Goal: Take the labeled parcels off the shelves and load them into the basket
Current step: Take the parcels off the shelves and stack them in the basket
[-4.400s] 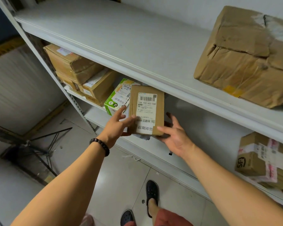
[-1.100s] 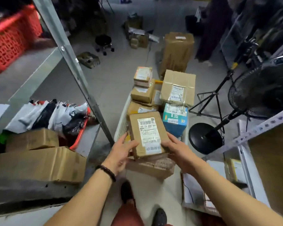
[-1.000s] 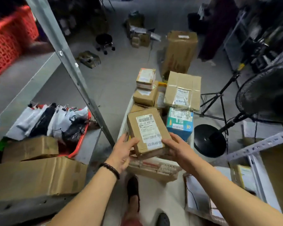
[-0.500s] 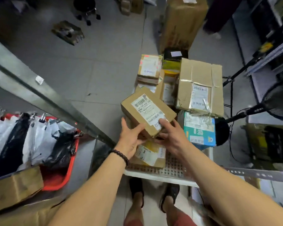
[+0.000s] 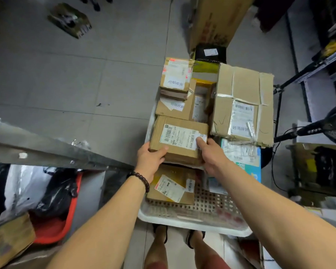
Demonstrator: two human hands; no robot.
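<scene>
parcel held over the basket

both hands hold a brown parcel (image 5: 179, 139) by its ends, label up, over the white basket (image 5: 192, 220). the left hand (image 5: 150, 162) grips the left end, thumb on top and fingers under; a dark bead bracelet (image 5: 140, 178) sits on that wrist. the right hand (image 5: 211, 155) grips the right end, with one finger laid on the label. whether the parcel touches the boxes under it cannot be told. nearer the person, a labelled box (image 5: 172, 186) lies in the basket. just right of the parcel sits a blue box (image 5: 241, 156), with a big taped carton (image 5: 242, 101) partly over it. small boxes (image 5: 176, 78) are stacked at the far end. a grey shelf post (image 5: 47, 152) crosses at left, with a red bin (image 5: 52, 226) below it.
</scene>
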